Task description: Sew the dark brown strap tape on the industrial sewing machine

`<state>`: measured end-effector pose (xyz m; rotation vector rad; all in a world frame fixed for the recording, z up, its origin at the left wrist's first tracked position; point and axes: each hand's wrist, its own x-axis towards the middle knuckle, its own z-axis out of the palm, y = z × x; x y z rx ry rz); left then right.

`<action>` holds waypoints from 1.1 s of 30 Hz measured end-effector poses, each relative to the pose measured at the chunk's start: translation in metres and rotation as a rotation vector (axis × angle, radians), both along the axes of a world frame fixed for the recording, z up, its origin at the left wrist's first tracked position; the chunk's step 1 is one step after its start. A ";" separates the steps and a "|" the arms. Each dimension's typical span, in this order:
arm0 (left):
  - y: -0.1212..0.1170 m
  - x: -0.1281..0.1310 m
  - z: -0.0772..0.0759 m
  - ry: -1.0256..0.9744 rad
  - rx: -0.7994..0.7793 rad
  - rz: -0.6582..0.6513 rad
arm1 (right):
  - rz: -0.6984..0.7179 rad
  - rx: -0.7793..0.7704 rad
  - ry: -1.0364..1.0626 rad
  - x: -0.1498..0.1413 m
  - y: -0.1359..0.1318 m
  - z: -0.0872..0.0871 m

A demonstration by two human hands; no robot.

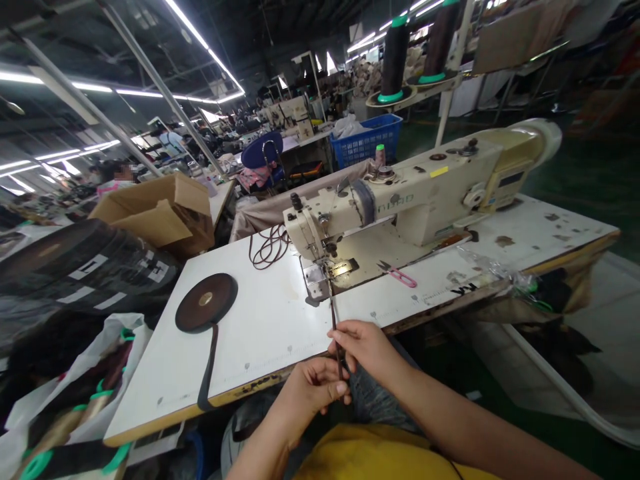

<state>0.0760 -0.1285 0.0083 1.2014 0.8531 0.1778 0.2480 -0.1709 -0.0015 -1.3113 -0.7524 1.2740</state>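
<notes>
A narrow dark brown strip point(335, 321) runs from under the needle area of the sewing machine point(320, 233) down over the table's front edge. Both of my hands pinch it. My right hand point(363, 343) holds the strip just in front of the edge, nearer the machine. Lower down, my left hand point(315, 387) grips it between thumb and fingers. A roll of dark brown tape point(206, 303) lies flat on the white table point(270, 320) at the left, its loose end hanging over the front edge. Thread snips with pink handles point(400, 277) lie right of the needle.
Coiled brown cord point(270, 248) lies behind the needle head. Large dark rolls point(85, 267) and an open cardboard box point(155, 207) stand at the left. Thread cones point(393, 60) rise behind the machine, near a blue basket point(367, 140). Clear plastic point(500, 270) lies at the right edge.
</notes>
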 end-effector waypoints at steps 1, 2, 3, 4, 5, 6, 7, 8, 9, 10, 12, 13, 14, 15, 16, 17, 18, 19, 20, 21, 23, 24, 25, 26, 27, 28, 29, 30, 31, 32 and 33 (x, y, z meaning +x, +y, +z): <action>0.000 -0.001 0.000 0.005 -0.002 -0.013 | -0.007 -0.002 0.015 0.000 -0.001 -0.001; -0.001 -0.003 0.000 0.013 0.001 -0.033 | -0.014 -0.003 0.028 0.001 -0.001 -0.001; -0.001 -0.006 0.000 0.028 0.012 -0.063 | -0.022 -0.002 0.040 0.001 -0.002 -0.002; -0.002 -0.009 -0.001 0.049 0.033 -0.101 | -0.028 -0.001 0.050 0.002 -0.003 -0.002; -0.002 -0.012 -0.002 0.072 0.061 -0.145 | -0.033 0.001 0.060 0.002 -0.004 -0.003; -0.002 -0.015 -0.003 0.094 0.092 -0.187 | -0.035 0.003 0.069 0.002 -0.004 -0.003; -0.003 -0.017 -0.004 0.114 0.121 -0.225 | -0.036 0.004 0.077 0.002 -0.005 -0.003; -0.003 -0.020 -0.005 0.130 0.142 -0.256 | -0.037 0.006 0.085 0.001 -0.005 -0.003; -0.004 -0.022 -0.004 0.138 0.158 -0.279 | -0.039 0.006 0.090 0.001 -0.006 -0.003; -0.004 -0.024 -0.003 0.136 0.175 -0.295 | -0.040 0.007 0.095 0.000 -0.006 -0.003; -0.003 -0.025 0.002 0.110 0.242 -0.314 | -0.043 0.007 0.102 0.000 -0.006 -0.003; -0.003 -0.025 0.005 0.089 0.284 -0.313 | -0.041 0.006 0.105 -0.001 -0.005 -0.003; -0.002 -0.025 0.008 0.066 0.320 -0.300 | -0.039 0.006 0.109 -0.001 -0.005 -0.002; -0.001 -0.024 0.011 0.045 0.342 -0.280 | -0.037 0.006 0.112 -0.001 -0.005 -0.002; 0.000 -0.023 0.012 0.023 0.347 -0.253 | -0.036 0.005 0.114 -0.001 -0.005 -0.002; 0.001 -0.022 0.012 -0.003 0.333 -0.223 | -0.035 0.004 0.115 -0.001 -0.004 -0.001; 0.002 -0.021 0.011 -0.031 0.305 -0.191 | -0.036 0.000 0.114 -0.001 -0.004 -0.001; 0.003 -0.020 0.009 -0.060 0.270 -0.157 | -0.039 -0.006 0.112 -0.001 -0.004 0.000; 0.003 -0.018 0.006 -0.086 0.228 -0.124 | -0.042 -0.013 0.111 -0.001 -0.003 0.000; 0.003 -0.016 0.002 -0.109 0.174 -0.091 | -0.045 -0.019 0.110 0.000 -0.003 0.000; 0.001 -0.012 -0.005 -0.139 0.038 -0.028 | -0.048 -0.027 0.109 0.000 -0.003 0.001; 0.000 -0.010 -0.008 -0.148 -0.031 0.001 | -0.047 -0.027 0.107 0.000 -0.003 0.002; -0.001 -0.009 -0.011 -0.151 -0.090 0.025 | -0.044 -0.026 0.105 0.000 -0.003 0.002; -0.001 -0.007 -0.014 -0.148 -0.134 0.045 | -0.041 -0.027 0.102 0.000 -0.003 0.002; -0.002 -0.006 -0.016 -0.141 -0.158 0.059 | -0.039 -0.027 0.098 0.000 -0.003 0.003; -0.002 -0.006 -0.017 -0.129 -0.165 0.065 | -0.037 -0.028 0.095 0.000 -0.003 0.003; -0.003 -0.006 -0.018 -0.115 -0.156 0.065 | -0.035 -0.029 0.090 0.000 -0.002 0.003; -0.002 -0.006 -0.018 -0.101 -0.134 0.062 | -0.030 -0.031 0.085 0.000 -0.002 0.004; -0.002 -0.007 -0.017 -0.089 -0.102 0.054 | -0.027 -0.033 0.078 0.001 -0.002 0.004; -0.001 -0.008 -0.016 -0.080 -0.066 0.042 | -0.022 -0.034 0.070 0.001 -0.001 0.004; 0.000 -0.009 -0.015 -0.074 -0.030 0.026 | -0.017 -0.035 0.061 0.001 -0.001 0.004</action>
